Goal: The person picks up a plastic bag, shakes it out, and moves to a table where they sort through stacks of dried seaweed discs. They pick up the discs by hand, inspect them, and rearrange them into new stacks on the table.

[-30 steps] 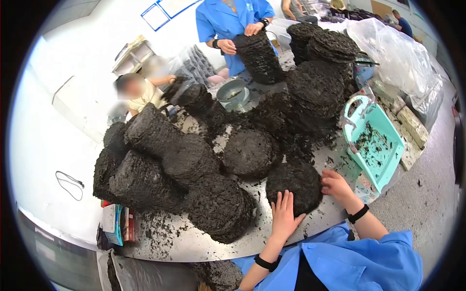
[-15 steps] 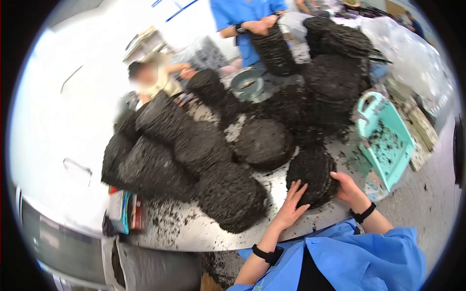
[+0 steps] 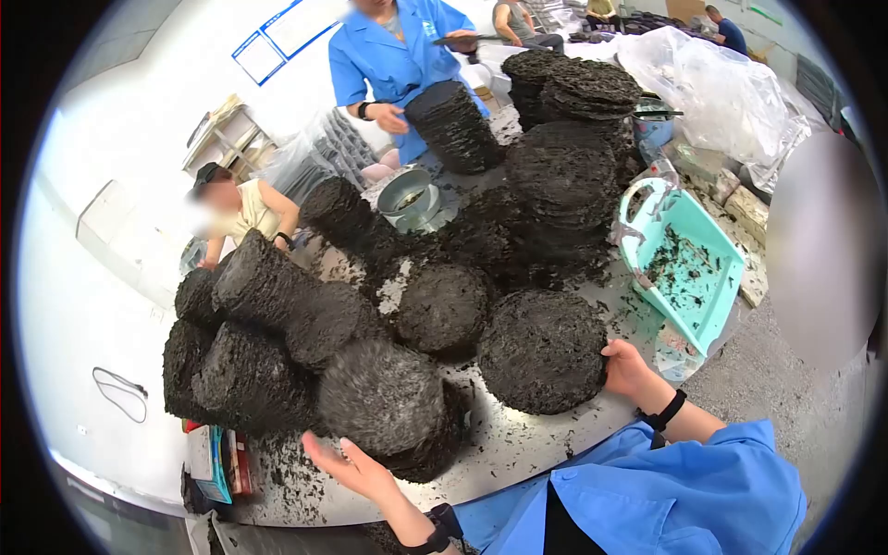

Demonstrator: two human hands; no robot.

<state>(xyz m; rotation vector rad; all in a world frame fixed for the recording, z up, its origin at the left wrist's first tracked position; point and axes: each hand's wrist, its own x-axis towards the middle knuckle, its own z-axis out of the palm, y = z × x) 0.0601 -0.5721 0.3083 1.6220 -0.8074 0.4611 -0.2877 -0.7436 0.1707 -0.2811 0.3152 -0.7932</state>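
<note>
Dark, rough round cakes that look like dried seaweed stand in stacks on the metal table. My right hand [image 3: 631, 372] is at the right rim of the front right stack of seaweed cakes [image 3: 544, 351], thumb against its edge and the other fingers mostly hidden. At the front left, my left hand [image 3: 359, 470] is open, fingers spread and palm turned up, just below a single seaweed cake [image 3: 381, 396]. That cake is smeared by motion over the front left stack [image 3: 430, 451]. Between and behind them sits another round stack [image 3: 444, 310].
More stacks [image 3: 254, 375] crowd the left side. A turquoise basket [image 3: 717, 319] with dark crumbs stands at the right. Across the table, a person in blue [image 3: 398, 69] stands by a tall stack [image 3: 453, 128]; another person [image 3: 254, 208] sits left of a grey bowl [image 3: 407, 199].
My left hand has left the right stack and swung left to the front left stack, where a cake now blurs. The right stack's round face now shows fully. My right hand stays at its rim.
</note>
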